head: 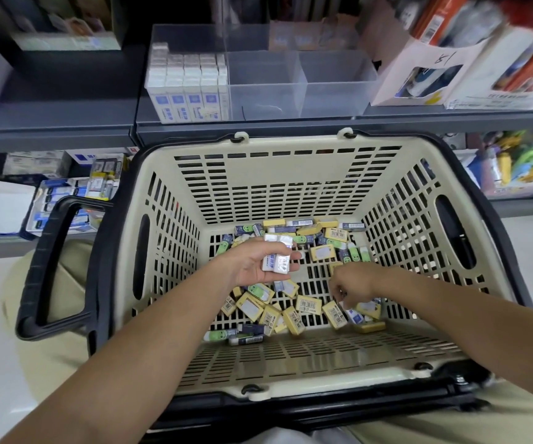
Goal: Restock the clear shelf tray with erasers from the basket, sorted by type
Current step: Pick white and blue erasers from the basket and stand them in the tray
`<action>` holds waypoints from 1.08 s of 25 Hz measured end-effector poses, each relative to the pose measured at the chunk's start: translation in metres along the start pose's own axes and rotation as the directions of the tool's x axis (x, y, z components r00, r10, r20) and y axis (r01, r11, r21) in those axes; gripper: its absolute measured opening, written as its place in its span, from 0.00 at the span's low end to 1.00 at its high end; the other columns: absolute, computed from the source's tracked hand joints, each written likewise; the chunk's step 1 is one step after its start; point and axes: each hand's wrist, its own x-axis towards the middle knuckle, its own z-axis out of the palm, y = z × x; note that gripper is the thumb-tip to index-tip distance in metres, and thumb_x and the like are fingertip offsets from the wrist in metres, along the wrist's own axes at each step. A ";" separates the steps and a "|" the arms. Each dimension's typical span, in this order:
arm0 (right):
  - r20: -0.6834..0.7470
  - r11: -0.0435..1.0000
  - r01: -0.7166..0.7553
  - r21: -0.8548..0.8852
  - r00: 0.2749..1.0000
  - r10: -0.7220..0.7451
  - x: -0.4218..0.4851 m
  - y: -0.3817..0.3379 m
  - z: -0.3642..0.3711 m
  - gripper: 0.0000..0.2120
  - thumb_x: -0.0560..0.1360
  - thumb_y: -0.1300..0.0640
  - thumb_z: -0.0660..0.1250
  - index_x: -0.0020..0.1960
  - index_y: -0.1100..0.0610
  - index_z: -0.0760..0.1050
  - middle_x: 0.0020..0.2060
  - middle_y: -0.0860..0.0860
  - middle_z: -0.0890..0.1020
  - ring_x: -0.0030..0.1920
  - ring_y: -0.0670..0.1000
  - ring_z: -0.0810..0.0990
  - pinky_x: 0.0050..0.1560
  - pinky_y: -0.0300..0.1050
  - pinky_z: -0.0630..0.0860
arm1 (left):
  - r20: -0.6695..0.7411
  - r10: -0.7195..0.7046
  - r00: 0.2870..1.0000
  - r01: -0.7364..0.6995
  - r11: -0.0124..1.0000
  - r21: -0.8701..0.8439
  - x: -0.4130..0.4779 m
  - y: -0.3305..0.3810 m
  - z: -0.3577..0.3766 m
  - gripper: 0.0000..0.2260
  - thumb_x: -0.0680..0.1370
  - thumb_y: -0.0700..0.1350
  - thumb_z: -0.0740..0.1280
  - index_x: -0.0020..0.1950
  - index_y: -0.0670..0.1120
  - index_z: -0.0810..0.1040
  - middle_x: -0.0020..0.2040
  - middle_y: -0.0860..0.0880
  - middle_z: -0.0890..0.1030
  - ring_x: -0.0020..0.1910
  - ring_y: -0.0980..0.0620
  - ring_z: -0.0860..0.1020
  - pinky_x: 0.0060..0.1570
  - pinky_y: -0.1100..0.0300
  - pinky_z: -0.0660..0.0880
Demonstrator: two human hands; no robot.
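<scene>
A cream basket (268, 190) with black handles lies on my lap, its floor scattered with yellow, green-faced and white-and-blue erasers (305, 305). My left hand (252, 267), palm up above the basket floor, holds a small stack of white-and-blue erasers (276, 256). My right hand (350, 283) reaches down among the erasers near the front right, fingers curled at a white-and-blue eraser (353, 315); whether it grips the eraser is unclear. On the grey shelf ahead stands the clear shelf tray (332, 94). Its left compartment holds rows of white-and-blue erasers (188, 88); the two right compartments hold nothing.
The grey shelf edge (258, 128) runs just beyond the basket's far rim. Boxed goods (470, 72) stand right of the tray, and cartons (66, 24) at upper left. A lower shelf carries blue packs (66, 200) at left and colourful items (521, 161) at right.
</scene>
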 end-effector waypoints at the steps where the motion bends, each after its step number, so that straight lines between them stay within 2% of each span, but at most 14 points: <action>1: 0.003 1.000 -0.003 0.019 1.000 0.003 -0.001 0.000 -0.001 0.08 0.71 0.57 0.71 0.49 0.56 0.77 0.47 0.50 0.78 0.47 0.48 0.76 0.46 0.42 0.73 | -0.004 0.009 1.000 -0.009 1.000 -0.003 0.001 0.000 0.000 0.14 0.74 0.37 0.69 0.59 0.42 0.76 0.48 0.46 0.85 0.47 0.49 0.83 0.39 0.57 0.81; 4: -0.033 0.987 -0.006 0.163 0.999 0.011 -0.006 0.003 -0.013 0.09 0.72 0.58 0.70 0.52 0.58 0.77 0.49 0.51 0.80 0.46 0.46 0.76 0.44 0.37 0.73 | -0.027 0.039 0.999 -0.039 0.999 -0.014 0.002 -0.001 -0.001 0.12 0.76 0.38 0.66 0.58 0.43 0.76 0.48 0.47 0.85 0.47 0.50 0.83 0.39 0.56 0.81; 6: -0.160 0.922 0.016 0.388 0.986 0.050 -0.011 0.007 -0.029 0.10 0.75 0.57 0.67 0.55 0.57 0.77 0.49 0.50 0.80 0.42 0.41 0.78 0.42 0.33 0.74 | -0.044 0.050 0.998 -0.052 0.998 -0.030 0.003 -0.002 -0.002 0.11 0.76 0.38 0.65 0.58 0.42 0.76 0.48 0.47 0.85 0.47 0.50 0.83 0.40 0.55 0.81; 8: -0.283 0.759 0.065 0.648 0.946 0.161 -0.019 0.009 -0.046 0.08 0.75 0.58 0.66 0.53 0.57 0.79 0.43 0.49 0.81 0.34 0.40 0.76 0.32 0.29 0.71 | -0.064 0.053 0.997 -0.057 0.996 -0.073 0.003 -0.001 -0.002 0.11 0.76 0.38 0.65 0.59 0.41 0.76 0.49 0.45 0.84 0.47 0.49 0.83 0.41 0.55 0.81; 10: -0.340 0.529 0.147 0.836 0.896 0.287 -0.025 0.008 -0.056 0.04 0.75 0.59 0.67 0.48 0.56 0.79 0.39 0.48 0.81 0.33 0.42 0.77 0.32 0.31 0.71 | -0.072 0.060 0.996 -0.068 0.990 -0.120 0.002 0.000 -0.002 0.12 0.76 0.38 0.64 0.59 0.40 0.76 0.49 0.44 0.84 0.46 0.49 0.83 0.41 0.55 0.81; 13: -0.292 0.190 0.238 0.952 0.893 0.342 -0.029 -0.007 -0.062 0.03 0.74 0.61 0.67 0.47 0.58 0.78 0.44 0.53 0.83 0.36 0.46 0.81 0.34 0.37 0.73 | -0.072 0.089 0.993 -0.101 0.977 -0.190 0.001 0.003 0.000 0.08 0.76 0.38 0.64 0.54 0.42 0.77 0.47 0.43 0.83 0.46 0.49 0.81 0.47 0.54 0.79; 15: -0.252 0.052 0.248 0.967 0.926 0.281 -0.028 -0.023 -0.064 0.05 0.75 0.63 0.66 0.50 0.61 0.77 0.45 0.55 0.83 0.39 0.50 0.83 0.33 0.36 0.76 | -0.019 0.122 0.992 -0.124 0.971 -0.205 -0.001 0.003 0.004 0.07 0.75 0.38 0.66 0.53 0.43 0.78 0.46 0.44 0.83 0.47 0.49 0.81 0.49 0.55 0.78; 16: -0.256 0.037 0.255 0.966 0.934 0.249 -0.027 -0.031 -0.064 0.05 0.75 0.63 0.66 0.50 0.61 0.77 0.44 0.55 0.84 0.40 0.50 0.84 0.34 0.36 0.77 | 0.016 0.150 0.989 -0.144 0.968 -0.204 -0.002 0.003 0.006 0.08 0.74 0.40 0.68 0.53 0.42 0.78 0.47 0.44 0.83 0.48 0.49 0.81 0.51 0.55 0.78; 18: -0.298 0.084 0.287 0.954 0.928 0.221 -0.023 -0.045 -0.060 0.03 0.74 0.62 0.67 0.48 0.59 0.77 0.40 0.52 0.84 0.40 0.49 0.84 0.33 0.36 0.77 | 0.054 0.217 0.975 -0.200 0.955 -0.219 -0.002 0.000 0.013 0.15 0.71 0.43 0.72 0.56 0.41 0.78 0.48 0.44 0.83 0.48 0.47 0.82 0.52 0.53 0.78; 20: -0.348 0.190 0.312 0.931 0.914 0.208 -0.019 -0.054 -0.055 0.02 0.74 0.59 0.69 0.46 0.55 0.78 0.37 0.51 0.84 0.36 0.45 0.83 0.30 0.34 0.74 | -0.025 0.245 0.969 -0.243 0.941 -0.236 0.001 -0.003 0.015 0.20 0.68 0.44 0.74 0.57 0.40 0.77 0.47 0.43 0.83 0.47 0.47 0.82 0.47 0.54 0.80; 22: -0.376 0.297 0.314 0.902 0.909 0.180 -0.016 -0.051 -0.053 0.04 0.73 0.57 0.70 0.48 0.54 0.79 0.39 0.51 0.84 0.33 0.42 0.81 0.29 0.33 0.72 | -0.140 0.224 0.965 -0.252 0.937 -0.241 0.003 -0.004 0.015 0.13 0.70 0.43 0.73 0.52 0.41 0.78 0.43 0.44 0.84 0.41 0.49 0.83 0.39 0.56 0.80; 23: -0.369 0.314 0.301 0.901 0.911 0.186 -0.015 -0.045 -0.054 0.05 0.73 0.56 0.70 0.48 0.54 0.80 0.40 0.51 0.84 0.32 0.42 0.80 0.30 0.33 0.72 | -0.180 0.203 0.962 -0.241 0.945 -0.222 0.003 -0.003 0.014 0.11 0.72 0.42 0.72 0.52 0.41 0.79 0.42 0.45 0.84 0.39 0.50 0.83 0.36 0.58 0.80; 25: -0.340 0.356 0.239 0.903 0.906 0.254 -0.015 -0.022 -0.055 0.03 0.73 0.56 0.69 0.45 0.55 0.80 0.39 0.52 0.83 0.32 0.43 0.78 0.31 0.35 0.72 | -0.219 0.169 0.961 -0.207 0.964 -0.165 0.002 -0.001 0.010 0.13 0.73 0.42 0.70 0.57 0.41 0.79 0.42 0.45 0.84 0.37 0.52 0.83 0.33 0.59 0.79; 27: -0.282 0.537 0.074 0.840 0.906 0.317 -0.015 0.006 -0.050 0.02 0.74 0.58 0.68 0.43 0.55 0.78 0.37 0.52 0.81 0.32 0.44 0.77 0.32 0.36 0.73 | -0.199 0.138 0.970 -0.164 0.979 -0.122 0.001 0.000 0.006 0.15 0.74 0.42 0.70 0.60 0.40 0.77 0.44 0.46 0.85 0.39 0.53 0.83 0.32 0.60 0.78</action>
